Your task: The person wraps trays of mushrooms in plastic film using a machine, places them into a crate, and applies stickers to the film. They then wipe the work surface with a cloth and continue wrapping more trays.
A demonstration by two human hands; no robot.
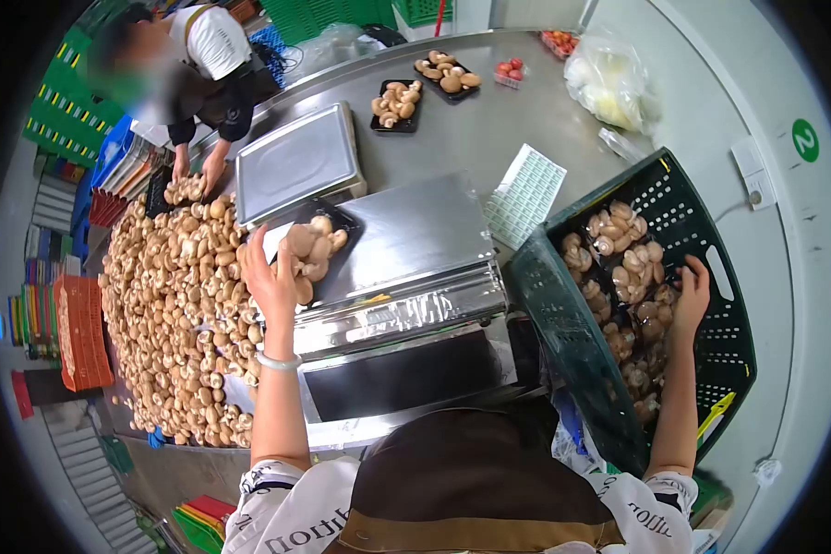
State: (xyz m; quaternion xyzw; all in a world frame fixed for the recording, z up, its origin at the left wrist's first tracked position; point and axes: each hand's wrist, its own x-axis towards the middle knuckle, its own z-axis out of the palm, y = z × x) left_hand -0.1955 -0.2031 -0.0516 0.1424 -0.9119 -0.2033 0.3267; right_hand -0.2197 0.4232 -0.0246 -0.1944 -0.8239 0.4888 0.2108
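My left hand (270,282) is at the left side of a black tray (346,223) heaped with brown mushrooms (314,247). Its thumb lies against the mushrooms, while the fingers stand apart from it, pointing away from me. This tray rests at the left end of a metal wrapping machine (415,245). On my right, a dark green crate (549,305) holds several mushroom packs (637,272) under shiny clear film. My right hand (692,291) is inside the crate by its far right wall, fingers apart and slightly bent, beside the packs.
Loose mushrooms (180,314) cover the table on the left, where another person's hands (198,175) hold a mushroom tray. A weighing scale (295,164) stands behind the machine. Two filled trays (397,104) (446,74), a label sheet (524,196) and a plastic bag (609,83) lie farther back.
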